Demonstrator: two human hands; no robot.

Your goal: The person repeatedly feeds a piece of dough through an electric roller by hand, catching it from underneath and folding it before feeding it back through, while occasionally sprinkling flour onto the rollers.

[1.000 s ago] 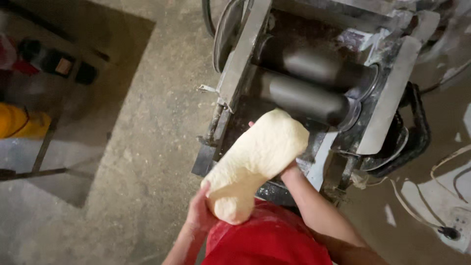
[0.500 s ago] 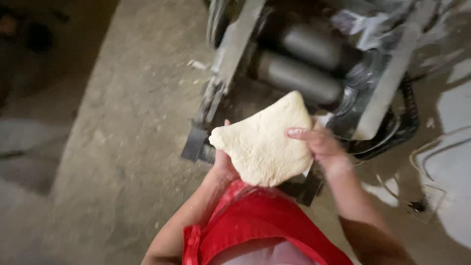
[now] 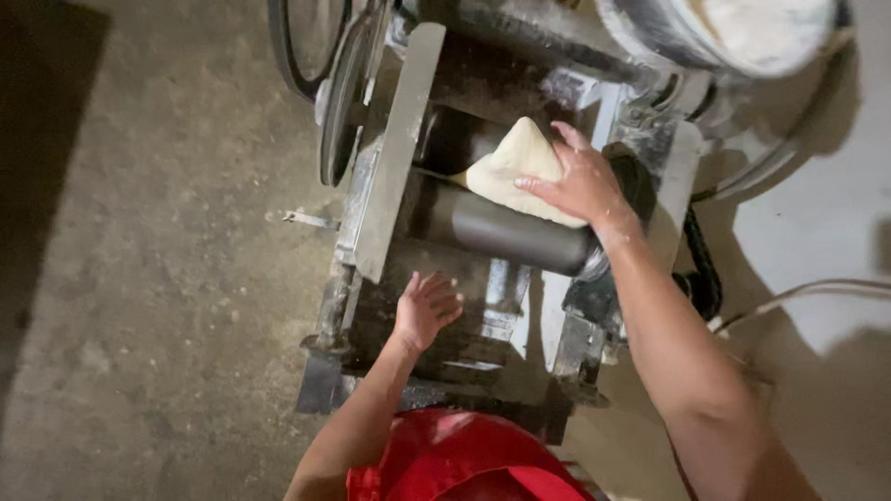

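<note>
A pale slab of dough (image 3: 509,167) lies across the dark front roller (image 3: 506,229) of a metal dough-rolling machine (image 3: 397,158), its far edge going in between the two rollers. My right hand (image 3: 577,176) presses flat on the dough's near right side, fingers spread. My left hand (image 3: 425,308) hovers open and empty below the front roller, over the machine's lower tray, fingers apart. A red garment (image 3: 464,459) shows at the bottom edge.
The machine stands on a rough concrete floor (image 3: 167,278). A belt wheel (image 3: 311,46) sits at its upper left. A round white-dusted tub (image 3: 742,37) is at the top right. A cable (image 3: 798,297) runs across the pale floor on the right.
The dough was held up in both hands in front of the machine; now it lies on the rollers. My left hand has let go and dropped below; the right presses it.
</note>
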